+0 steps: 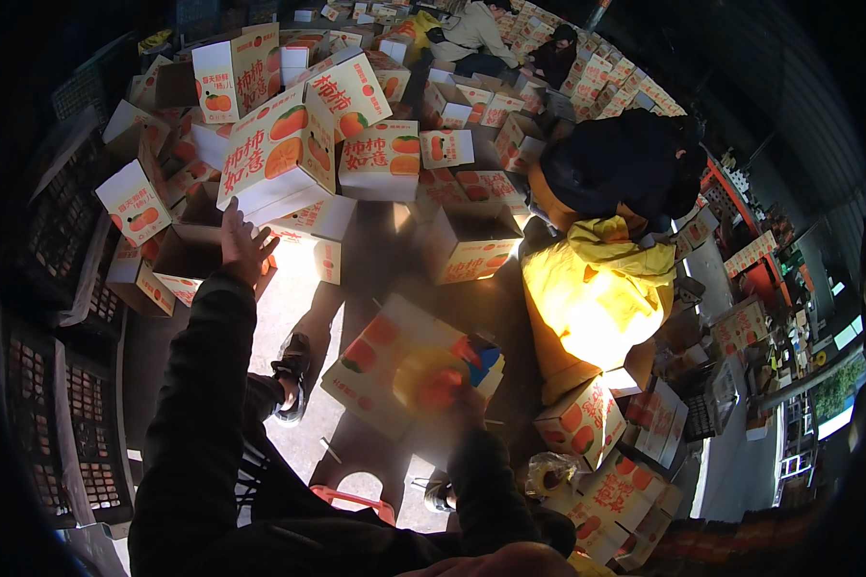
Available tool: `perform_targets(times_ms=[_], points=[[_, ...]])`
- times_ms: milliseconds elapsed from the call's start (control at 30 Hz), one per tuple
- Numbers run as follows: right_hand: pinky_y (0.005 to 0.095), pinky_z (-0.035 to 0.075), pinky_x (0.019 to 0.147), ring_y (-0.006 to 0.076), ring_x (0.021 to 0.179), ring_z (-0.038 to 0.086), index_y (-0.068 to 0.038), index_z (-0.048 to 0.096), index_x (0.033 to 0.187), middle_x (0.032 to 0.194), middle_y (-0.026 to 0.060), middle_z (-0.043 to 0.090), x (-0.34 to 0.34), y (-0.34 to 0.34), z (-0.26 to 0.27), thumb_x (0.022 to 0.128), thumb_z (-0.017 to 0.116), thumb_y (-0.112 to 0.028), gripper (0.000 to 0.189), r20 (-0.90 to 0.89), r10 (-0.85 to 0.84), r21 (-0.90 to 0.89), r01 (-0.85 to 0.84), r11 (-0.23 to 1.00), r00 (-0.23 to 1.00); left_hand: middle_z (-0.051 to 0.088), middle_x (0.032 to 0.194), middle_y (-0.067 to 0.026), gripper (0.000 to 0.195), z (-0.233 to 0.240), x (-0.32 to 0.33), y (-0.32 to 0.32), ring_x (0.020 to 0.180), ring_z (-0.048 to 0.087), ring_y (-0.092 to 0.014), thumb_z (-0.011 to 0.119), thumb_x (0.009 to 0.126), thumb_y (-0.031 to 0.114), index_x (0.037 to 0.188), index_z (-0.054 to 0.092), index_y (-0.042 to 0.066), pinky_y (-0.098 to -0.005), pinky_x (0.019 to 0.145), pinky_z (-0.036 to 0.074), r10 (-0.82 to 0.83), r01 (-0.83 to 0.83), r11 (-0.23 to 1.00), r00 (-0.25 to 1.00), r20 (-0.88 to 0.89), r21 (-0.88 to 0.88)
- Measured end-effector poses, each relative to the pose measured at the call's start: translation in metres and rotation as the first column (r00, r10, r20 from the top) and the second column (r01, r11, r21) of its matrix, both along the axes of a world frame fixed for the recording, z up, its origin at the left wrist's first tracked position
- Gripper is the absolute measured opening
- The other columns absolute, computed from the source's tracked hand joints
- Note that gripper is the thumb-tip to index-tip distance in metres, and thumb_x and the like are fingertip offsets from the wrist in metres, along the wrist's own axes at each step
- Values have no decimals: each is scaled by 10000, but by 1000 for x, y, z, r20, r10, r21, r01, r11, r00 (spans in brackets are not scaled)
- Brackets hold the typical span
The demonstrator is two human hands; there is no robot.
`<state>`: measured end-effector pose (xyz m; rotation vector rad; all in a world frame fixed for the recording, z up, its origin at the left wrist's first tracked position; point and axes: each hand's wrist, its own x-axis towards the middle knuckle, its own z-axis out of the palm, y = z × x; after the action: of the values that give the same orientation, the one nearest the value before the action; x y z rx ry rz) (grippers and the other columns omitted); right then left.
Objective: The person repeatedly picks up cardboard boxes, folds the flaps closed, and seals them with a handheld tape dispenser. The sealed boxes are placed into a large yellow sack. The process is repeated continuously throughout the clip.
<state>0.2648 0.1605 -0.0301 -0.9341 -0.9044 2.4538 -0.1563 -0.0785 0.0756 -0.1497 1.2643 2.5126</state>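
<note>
My right hand (468,411), blurred, is closed around a tape dispenser (436,382) with a yellowish tape roll and red and blue parts. Under the dispenser a white carton (364,350) printed with orange persimmons stands in front of my legs. My left hand (244,241) is raised at the left, fingers spread. Its fingertips overlap the lower corner of a tilted persimmon carton (278,155) on the pile; whether they touch it I cannot tell. Just below that hand is an open-topped carton (191,256).
Many cartons (379,159) are heaped ahead. Black plastic crates (90,425) line the left side. A yellow sack (599,288) and a co-worker in dark clothing (613,169) are at right. Clear tape rolls (552,474) lie lower right. A red stool edge (353,501) shows below me.
</note>
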Motion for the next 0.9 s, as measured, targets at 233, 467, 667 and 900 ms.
perform_targets(times_ms=[233,467,667,900], points=[[344,549,859,200,953,678,-30,653,1210,1062,70,688,89,8,-92,969,627,-248,326,156,-197,147,175,974,968,116,1720,-155,966,-46,-45,75,1549,189,-435,585,903,652,1649,188,184,-573,1230,193,-231,219,972,961,-151,-90],[315,505,884,213,930,655,-70,619,1196,1029,56,662,175,12,-186,952,587,-30,249,226,-430,944,-88,319,874,390,1584,-95,753,-88,-42,140,1481,294,-267,660,900,431,1552,422,139,-462,1192,197,-214,94,942,908,-359,-323],[304,484,867,149,913,579,-99,593,1086,1008,31,594,210,24,-242,939,540,-4,183,246,-341,911,-96,402,907,687,961,-31,202,-116,3,181,855,643,-171,674,899,309,943,644,114,-322,810,468,-243,187,856,969,-55,-483],[304,430,778,110,839,537,-151,598,890,917,-13,567,174,16,-193,856,663,-217,100,423,-355,496,115,861,833,488,1537,-109,708,-74,-31,194,1495,346,-264,557,961,536,1518,463,109,-517,1205,203,-453,294,779,875,-173,-553]])
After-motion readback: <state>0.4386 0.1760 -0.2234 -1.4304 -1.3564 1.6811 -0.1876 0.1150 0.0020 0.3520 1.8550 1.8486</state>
